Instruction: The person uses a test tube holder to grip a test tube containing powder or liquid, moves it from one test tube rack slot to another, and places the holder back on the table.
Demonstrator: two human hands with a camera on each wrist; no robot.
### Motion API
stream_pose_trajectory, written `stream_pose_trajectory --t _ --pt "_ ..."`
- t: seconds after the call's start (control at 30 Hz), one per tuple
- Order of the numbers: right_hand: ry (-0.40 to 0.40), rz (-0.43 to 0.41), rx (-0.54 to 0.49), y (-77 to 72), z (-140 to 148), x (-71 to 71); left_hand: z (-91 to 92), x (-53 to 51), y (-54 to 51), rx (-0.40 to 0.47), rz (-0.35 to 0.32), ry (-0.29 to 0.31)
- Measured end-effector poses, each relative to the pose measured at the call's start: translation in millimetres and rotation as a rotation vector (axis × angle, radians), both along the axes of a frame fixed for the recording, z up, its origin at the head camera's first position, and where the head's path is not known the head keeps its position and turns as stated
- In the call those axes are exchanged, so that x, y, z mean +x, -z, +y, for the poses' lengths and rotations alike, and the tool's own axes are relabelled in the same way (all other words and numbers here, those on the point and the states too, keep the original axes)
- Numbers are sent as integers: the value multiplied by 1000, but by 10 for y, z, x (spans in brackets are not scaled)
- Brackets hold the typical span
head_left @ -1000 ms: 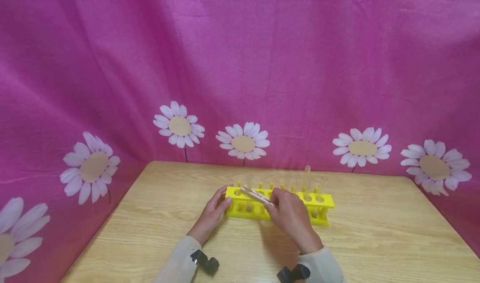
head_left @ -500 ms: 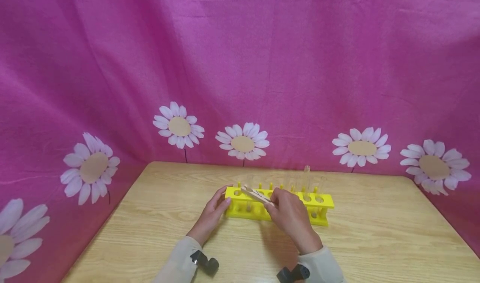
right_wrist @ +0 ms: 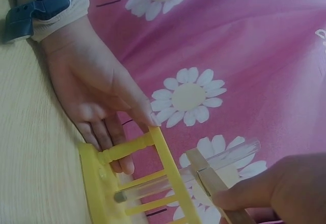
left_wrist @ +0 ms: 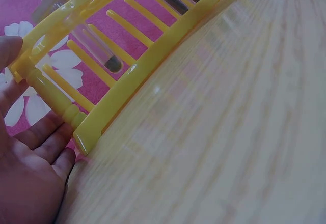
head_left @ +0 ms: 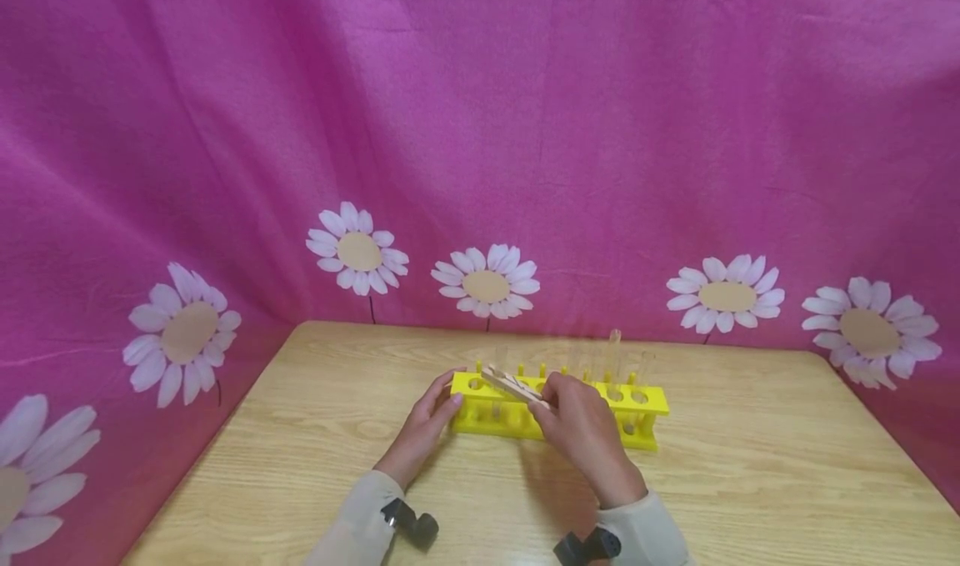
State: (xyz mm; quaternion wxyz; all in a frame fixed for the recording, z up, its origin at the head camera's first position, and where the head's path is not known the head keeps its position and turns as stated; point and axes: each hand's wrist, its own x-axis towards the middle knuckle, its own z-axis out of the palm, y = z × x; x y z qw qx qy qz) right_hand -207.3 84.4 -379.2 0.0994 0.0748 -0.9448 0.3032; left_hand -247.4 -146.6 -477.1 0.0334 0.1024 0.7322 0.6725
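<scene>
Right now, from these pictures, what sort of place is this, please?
Perhaps a makeshift science corner: a wood-grain table is screened by a pink daisy-print cloth, and a yellow rack on it holds test tubes.

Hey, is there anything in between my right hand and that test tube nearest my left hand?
Just the wooden clip your right hand holds. Its far end is at the part of the test tube above the yellow rack; I can't tell whether it grips. Nothing else visible is in the way.
</scene>
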Motion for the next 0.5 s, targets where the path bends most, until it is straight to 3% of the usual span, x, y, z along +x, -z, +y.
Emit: stream_pose_trajectory --t 0.5 --pt "18 9 -36 -77 -3 38 -2 -14 18 -24 -20 -15"
